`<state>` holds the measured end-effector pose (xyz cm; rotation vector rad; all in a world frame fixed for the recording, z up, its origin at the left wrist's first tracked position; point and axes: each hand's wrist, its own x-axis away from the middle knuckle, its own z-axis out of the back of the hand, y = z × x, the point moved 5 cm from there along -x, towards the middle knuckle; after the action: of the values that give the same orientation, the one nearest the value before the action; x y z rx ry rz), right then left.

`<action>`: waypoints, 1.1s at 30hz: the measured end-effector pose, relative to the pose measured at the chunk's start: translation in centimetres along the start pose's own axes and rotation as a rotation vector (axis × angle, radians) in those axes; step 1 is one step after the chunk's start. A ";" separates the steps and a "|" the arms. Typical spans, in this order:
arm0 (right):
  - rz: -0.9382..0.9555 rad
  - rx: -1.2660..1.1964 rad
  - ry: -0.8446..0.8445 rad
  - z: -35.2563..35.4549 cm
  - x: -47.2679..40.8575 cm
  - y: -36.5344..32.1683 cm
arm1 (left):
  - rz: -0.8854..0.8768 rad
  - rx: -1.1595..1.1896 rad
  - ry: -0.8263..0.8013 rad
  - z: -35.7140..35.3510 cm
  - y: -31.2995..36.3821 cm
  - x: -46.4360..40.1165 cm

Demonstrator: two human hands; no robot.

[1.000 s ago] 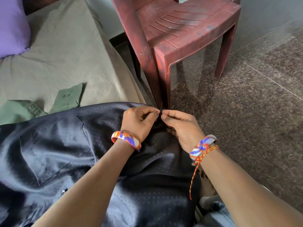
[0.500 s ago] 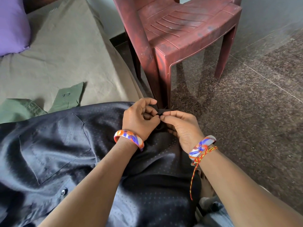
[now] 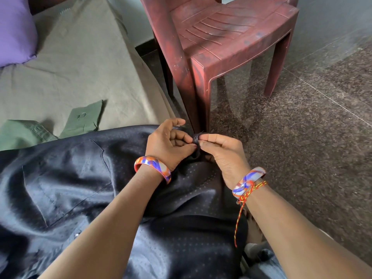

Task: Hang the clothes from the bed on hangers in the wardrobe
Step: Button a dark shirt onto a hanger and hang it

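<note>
A shiny dark navy shirt (image 3: pixel 66 182) with a chest pocket lies spread over the bed's near edge and my lap. My left hand (image 3: pixel 168 144) and my right hand (image 3: pixel 220 151) meet at the shirt's far edge. Both pinch a small raised fold of its fabric between thumb and fingers. A green shirt (image 3: pixel 26 133) lies behind it on the bed, its buttoned cuff sticking out. No hanger or wardrobe is in view.
The bed has an olive sheet (image 3: pixel 80 63) and a purple pillow (image 3: pixel 14 31) at the far left. A dark red plastic chair (image 3: pixel 221 37) stands close beside the bed, its front leg just beyond my hands. Speckled brown floor (image 3: pixel 302 137) stretches to the right.
My left fingers have spread a little and my hands have lifted a small fold of the dark shirt's edge. The shirt and chair stay put.
</note>
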<state>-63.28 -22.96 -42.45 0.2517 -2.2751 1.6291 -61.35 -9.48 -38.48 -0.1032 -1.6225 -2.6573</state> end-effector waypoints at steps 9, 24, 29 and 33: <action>-0.038 -0.143 -0.022 -0.5 0.0 0.2 | -0.042 0.173 -0.068 0.2 0.1 0.1; -0.105 -0.323 -0.031 -1.3 -0.2 0.4 | -0.021 0.224 0.031 0.4 0.0 0.0; -0.132 -0.331 0.015 -0.7 0.1 0.6 | -0.175 -0.222 0.131 0.3 1.4 0.6; -0.061 -0.183 0.018 -0.5 0.2 0.3 | -0.132 -0.289 0.098 0.0 1.5 0.4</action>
<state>-63.52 -22.39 -42.51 0.2571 -2.3598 1.3781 -61.64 -10.19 -37.11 0.1307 -1.2513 -2.9274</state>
